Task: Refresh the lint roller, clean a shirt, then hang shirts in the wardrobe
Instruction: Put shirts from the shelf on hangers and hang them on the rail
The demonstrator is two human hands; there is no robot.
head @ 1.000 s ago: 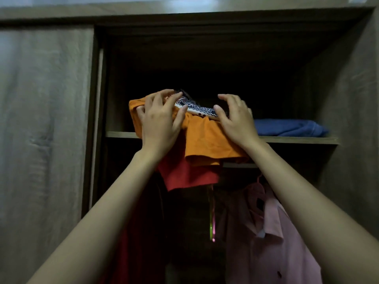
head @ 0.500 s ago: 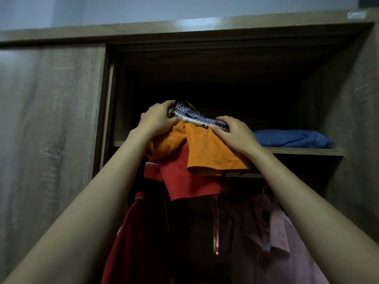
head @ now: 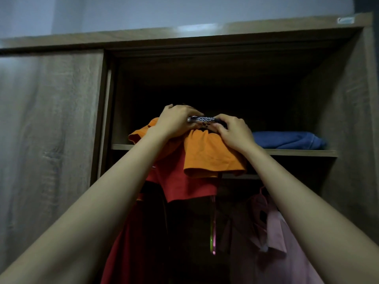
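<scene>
1. Closing in since a second earlier, the left hand point(head: 176, 123) had gone from flat to curled, gripping the patterned cloth's point(head: 205, 119) left end.
2. That cloth lay over an orange shirt point(head: 211, 158) and a red shirt point(head: 184, 185), both overhanging the shelf's point(head: 297, 153) front edge.
3. The right hand point(head: 235, 133) pinched the cloth's right end.
4. Likely the shirts were coming down for hangers; hanging remained undone.

A pale grey-blue wall point(head: 184, 11) fills the top of the frame. Below it stands a wood-grain wardrobe point(head: 348, 124), its door point(head: 47, 130) covering the left half, the right half open. The inside is dark; a shelf point(head: 297, 153) crosses mid-frame. The light is dim, with faint glare on the top board point(head: 196, 29) and the door. A small label point(head: 345, 20) sits at the upper right.
</scene>
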